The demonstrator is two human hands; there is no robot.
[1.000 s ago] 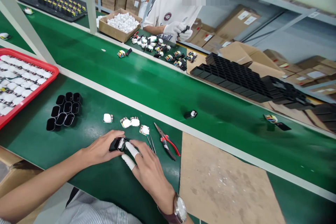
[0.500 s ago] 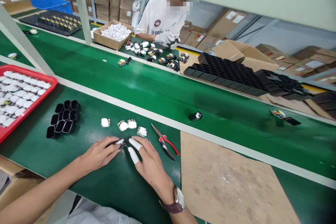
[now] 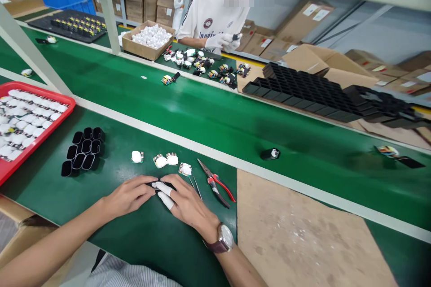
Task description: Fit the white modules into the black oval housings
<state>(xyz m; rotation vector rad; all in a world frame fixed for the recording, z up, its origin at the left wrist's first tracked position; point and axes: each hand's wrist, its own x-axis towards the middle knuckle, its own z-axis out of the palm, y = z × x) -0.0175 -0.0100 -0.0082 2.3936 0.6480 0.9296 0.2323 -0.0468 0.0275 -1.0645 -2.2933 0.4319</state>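
A small black plastic case is between my two hands over the green bench, mostly hidden by fingers. My left hand pinches its left end. My right hand, with white finger cots on two fingers and a watch at the wrist, presses on its right side and top. Just beyond lie several small circuit boards topped with white pads. Tweezers and red-handled long-nose pliers rest to the right of them. Several open black cases stand grouped at the left.
A red tray of white-topped boards sits at far left. Beyond a pale rail runs a green conveyor belt carrying a filled black case and loose boards. A brown board lies at right. Across, a gloved co-worker handles a dark part.
My right hand has moved left, and its capped fingers now touch the case. The filled case on the belt has travelled right. The view has shifted slightly.
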